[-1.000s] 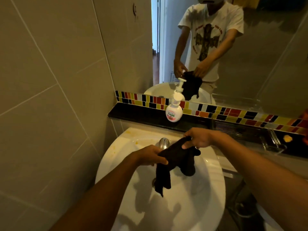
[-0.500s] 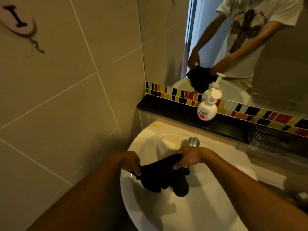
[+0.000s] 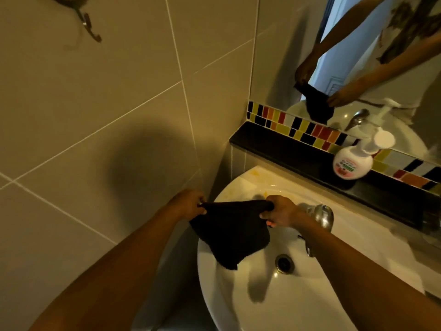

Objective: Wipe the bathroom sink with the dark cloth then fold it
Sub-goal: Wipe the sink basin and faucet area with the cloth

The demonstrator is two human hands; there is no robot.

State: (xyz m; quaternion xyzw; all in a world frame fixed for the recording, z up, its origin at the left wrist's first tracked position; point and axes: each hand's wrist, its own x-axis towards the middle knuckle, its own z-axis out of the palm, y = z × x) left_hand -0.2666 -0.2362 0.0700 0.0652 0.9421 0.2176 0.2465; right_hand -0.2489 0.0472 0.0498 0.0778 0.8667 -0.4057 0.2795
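Observation:
The dark cloth (image 3: 232,231) hangs spread between both hands over the left rim of the white sink (image 3: 298,304). My left hand (image 3: 188,203) pinches its upper left corner, just outside the basin near the wall. My right hand (image 3: 280,211) grips the upper right corner, just in front of the chrome tap (image 3: 322,215). The cloth's lower edge droops into the basin, left of the drain (image 3: 284,263).
A black ledge (image 3: 274,144) behind the sink carries a white soap pump bottle (image 3: 353,162). Above it run a coloured mosaic strip and a mirror (image 3: 358,56) reflecting a person. A tiled wall (image 3: 95,115) with a hook stands close on the left.
My hands have drawn apart and shifted left, stretching the bunched cloth open between them. My view swung left and down toward the wall.

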